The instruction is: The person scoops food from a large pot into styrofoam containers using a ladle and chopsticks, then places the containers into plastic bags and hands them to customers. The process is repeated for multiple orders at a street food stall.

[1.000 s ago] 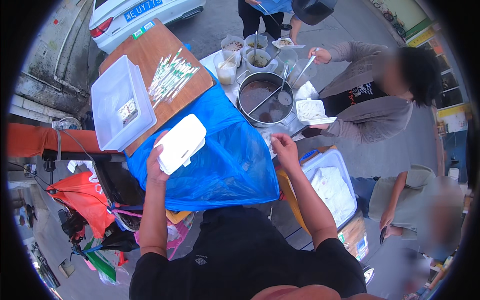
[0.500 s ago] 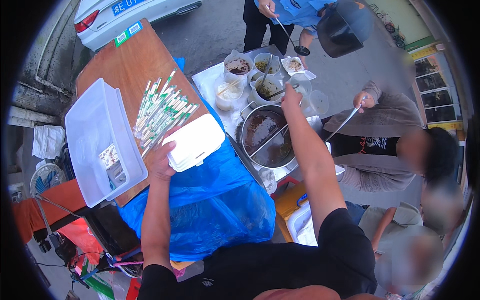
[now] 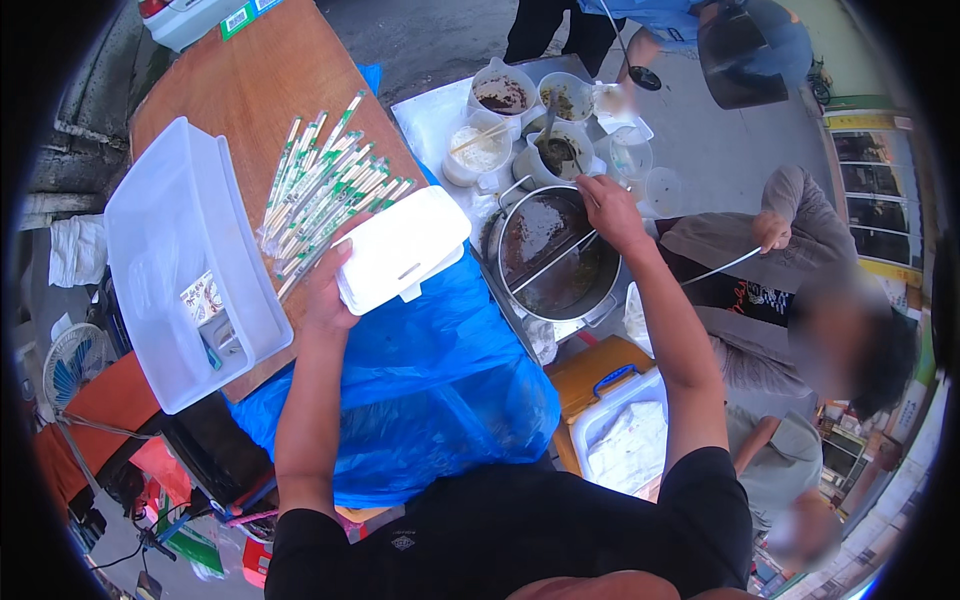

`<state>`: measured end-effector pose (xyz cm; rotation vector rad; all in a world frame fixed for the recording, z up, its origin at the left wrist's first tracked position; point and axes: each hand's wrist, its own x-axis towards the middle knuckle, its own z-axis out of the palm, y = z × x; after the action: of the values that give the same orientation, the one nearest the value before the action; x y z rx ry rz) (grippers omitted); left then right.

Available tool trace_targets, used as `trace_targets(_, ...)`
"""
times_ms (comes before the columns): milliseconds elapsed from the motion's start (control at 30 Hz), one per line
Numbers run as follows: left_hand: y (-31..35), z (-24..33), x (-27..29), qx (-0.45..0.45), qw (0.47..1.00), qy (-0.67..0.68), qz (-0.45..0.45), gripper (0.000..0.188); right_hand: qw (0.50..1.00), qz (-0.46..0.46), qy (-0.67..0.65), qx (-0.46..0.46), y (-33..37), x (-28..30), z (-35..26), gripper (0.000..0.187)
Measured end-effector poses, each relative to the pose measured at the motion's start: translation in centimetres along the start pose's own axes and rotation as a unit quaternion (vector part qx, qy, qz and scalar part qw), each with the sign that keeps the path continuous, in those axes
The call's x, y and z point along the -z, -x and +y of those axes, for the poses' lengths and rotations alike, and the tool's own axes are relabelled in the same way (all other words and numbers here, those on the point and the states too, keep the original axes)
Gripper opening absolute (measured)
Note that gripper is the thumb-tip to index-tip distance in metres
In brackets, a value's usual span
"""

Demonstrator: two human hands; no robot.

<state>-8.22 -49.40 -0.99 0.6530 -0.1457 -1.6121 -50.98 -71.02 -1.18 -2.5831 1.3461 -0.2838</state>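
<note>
My left hand [image 3: 335,285] is closed on the near-left edge of a white lidded takeout box [image 3: 410,245], held level above blue plastic sheeting [image 3: 430,390]. Just left of the box, a pile of paper-wrapped chopsticks [image 3: 330,195] lies on a wooden board [image 3: 240,85]. My right hand [image 3: 612,212] is at the far right rim of a round metal pot [image 3: 520,292]. Its fingers are curled together; what they grip, if anything, I cannot make out. A divider splits the pot, with dark broth on both sides. Behind it is a tub of dark green food [image 3: 558,155].
A translucent plastic bin [image 3: 180,270] stands on the board's left side. More condiment tubs [image 3: 500,92] crowd the metal table. Across it, one person holds a ladle [image 3: 645,77]; another at the right grips a long pale utensil [image 3: 722,265]. A white-lined box [image 3: 625,440] sits near my right arm.
My right hand has moved from the green-food tub toward the pot's rim, and the spoon handle beside it no longer shows. My left hand still holds the box. The view has shifted slightly.
</note>
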Motion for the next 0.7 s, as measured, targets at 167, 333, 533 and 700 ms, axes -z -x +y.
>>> trace_targets(167,-0.1,-0.2,-0.4,0.004,1.0,0.012,-0.021,0.062,0.995,0.09,-0.026,-0.024,2.6,0.8,-0.6,0.022)
trace_targets(333,0.3,-0.3,0.5,0.004,0.999,0.018,-0.029,0.069,0.985,0.159,-0.06,-0.029,4.5,-0.2,-1.0,0.021)
trace_targets(533,0.7,-0.2,0.8,0.01,0.999,0.022,-0.027,0.069,0.986,0.165,-0.018,0.003,6.2,-0.6,-2.2,0.035)
trace_targets(700,0.5,-0.6,0.1,0.003,1.0,0.001,-0.013,0.071,0.998,0.038,0.045,0.036,9.8,-3.4,-2.6,0.049)
